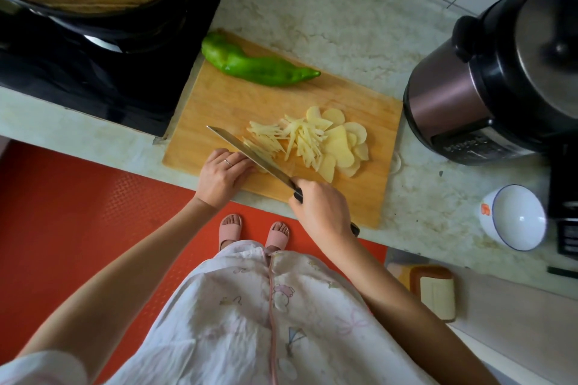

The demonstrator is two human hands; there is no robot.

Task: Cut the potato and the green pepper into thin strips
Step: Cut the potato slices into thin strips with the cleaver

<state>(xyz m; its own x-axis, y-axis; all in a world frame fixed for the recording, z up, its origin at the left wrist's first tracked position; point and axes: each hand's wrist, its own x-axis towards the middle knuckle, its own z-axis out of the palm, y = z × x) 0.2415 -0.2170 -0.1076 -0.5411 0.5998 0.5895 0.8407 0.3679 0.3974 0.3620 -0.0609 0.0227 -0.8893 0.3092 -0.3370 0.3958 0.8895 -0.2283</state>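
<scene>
Since the right hand [319, 206] grips the knife [250, 155], little handle [298, 195] shows.

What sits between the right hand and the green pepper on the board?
The potato strips lie on the cutting board between the right hand and the green pepper. The knife it grips rests at their left edge. Beyond the strips, bare board.

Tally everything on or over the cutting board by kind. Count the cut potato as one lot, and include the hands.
green pepper: 1
cut potato (strips and slices, one lot): 1
knife: 1
hands: 2, left hand and right hand
Total: 5
</scene>
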